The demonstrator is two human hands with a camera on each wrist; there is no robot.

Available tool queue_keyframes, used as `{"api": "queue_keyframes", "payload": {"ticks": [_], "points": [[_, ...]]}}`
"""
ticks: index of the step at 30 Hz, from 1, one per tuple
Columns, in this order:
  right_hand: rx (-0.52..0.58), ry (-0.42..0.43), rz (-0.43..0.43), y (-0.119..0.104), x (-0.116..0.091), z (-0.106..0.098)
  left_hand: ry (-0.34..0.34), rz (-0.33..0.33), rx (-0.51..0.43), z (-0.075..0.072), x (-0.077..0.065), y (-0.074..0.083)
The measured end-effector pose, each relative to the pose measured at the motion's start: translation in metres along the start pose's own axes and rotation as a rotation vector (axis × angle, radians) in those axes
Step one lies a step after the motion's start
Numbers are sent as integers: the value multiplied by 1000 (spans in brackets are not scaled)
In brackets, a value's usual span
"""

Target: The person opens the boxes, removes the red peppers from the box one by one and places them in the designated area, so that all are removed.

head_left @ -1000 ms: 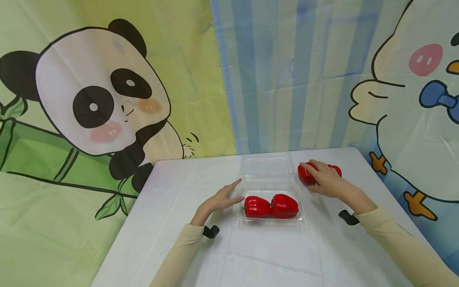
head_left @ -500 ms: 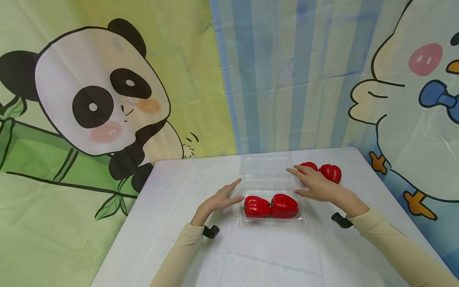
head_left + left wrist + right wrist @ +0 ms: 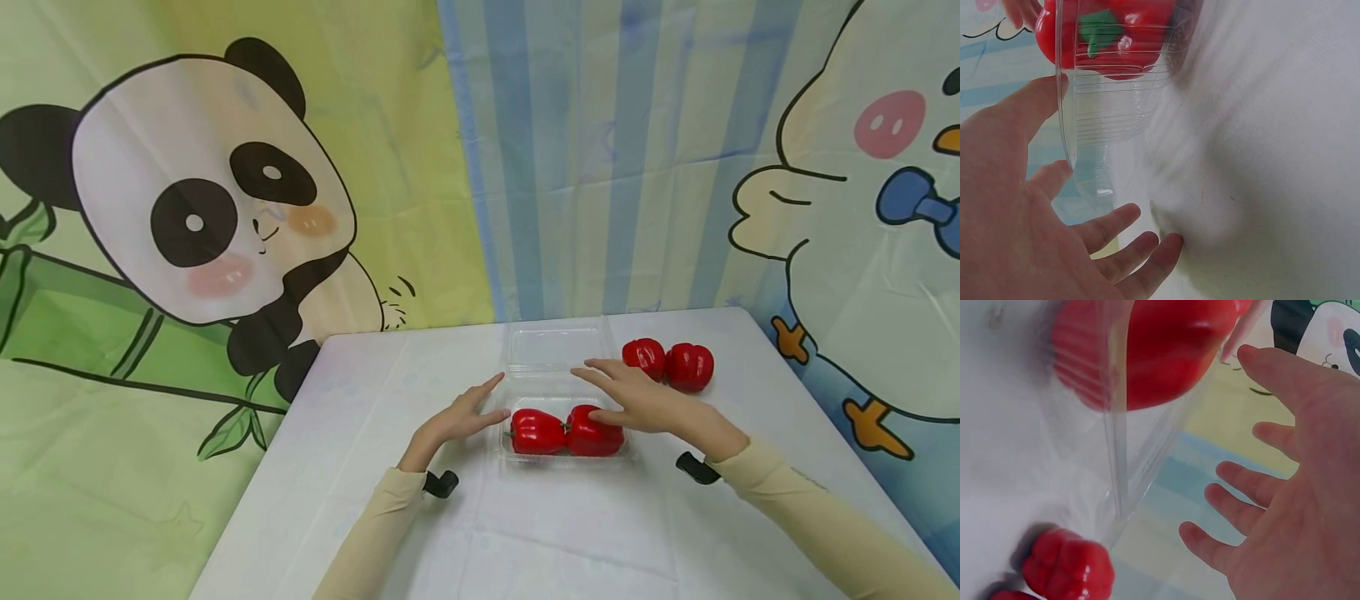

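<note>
Two glossy red shapes lie end to end in the clear box (image 3: 570, 460): the left pepper (image 3: 537, 432) and the right pepper (image 3: 596, 440). White glints run along their swollen upper sides. The left pepper fills the box's left half; its stem (image 3: 1102, 31), bright green and short on a broad cap, points at the box's left wall, where ribbed plastic lines its lower skin. The right pepper looks fuller and smoother, its rounded end toward the box's right wall, whose ribs break the red into stripes.

The lid (image 3: 555, 346), see-through as well, lies flat behind the box. The left hand (image 3: 459, 417) is at the box's left end, fingers spread and gripping nothing; its thumb tip meets the line of the rim, though I cannot tell whether it presses. The right hand (image 3: 637, 400) hovers at the box's right end with fingers extended, its grip empty, the thumb covering a little of the right pepper in the head view.

Behind and right of the box, the inner loose pepper (image 3: 642, 356) and the outer loose pepper (image 3: 690, 367) sit side by side on the white table (image 3: 480, 542), equally shiny, the outer one grooved into lobes.
</note>
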State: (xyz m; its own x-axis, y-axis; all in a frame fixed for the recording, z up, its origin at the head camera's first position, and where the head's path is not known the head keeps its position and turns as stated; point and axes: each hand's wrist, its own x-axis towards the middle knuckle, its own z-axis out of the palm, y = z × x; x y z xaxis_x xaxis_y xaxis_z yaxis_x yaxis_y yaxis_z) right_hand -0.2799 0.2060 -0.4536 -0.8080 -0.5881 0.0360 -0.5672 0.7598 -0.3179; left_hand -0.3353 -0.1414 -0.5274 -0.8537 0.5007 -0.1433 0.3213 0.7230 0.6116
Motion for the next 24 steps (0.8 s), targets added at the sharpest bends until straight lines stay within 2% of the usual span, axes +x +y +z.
{"api": "queue_keyframes", "payload": {"ticks": [10,15,24], "points": [[-29,-43,-133,-20,12,11,-1,14,-5,0,1,1],[-8,-76,-164,-26,18,16,-2,7,-2,0,0,2],[-40,-120,-239,-32,28,24,-5,-3,-14,-1,-1,3]]}}
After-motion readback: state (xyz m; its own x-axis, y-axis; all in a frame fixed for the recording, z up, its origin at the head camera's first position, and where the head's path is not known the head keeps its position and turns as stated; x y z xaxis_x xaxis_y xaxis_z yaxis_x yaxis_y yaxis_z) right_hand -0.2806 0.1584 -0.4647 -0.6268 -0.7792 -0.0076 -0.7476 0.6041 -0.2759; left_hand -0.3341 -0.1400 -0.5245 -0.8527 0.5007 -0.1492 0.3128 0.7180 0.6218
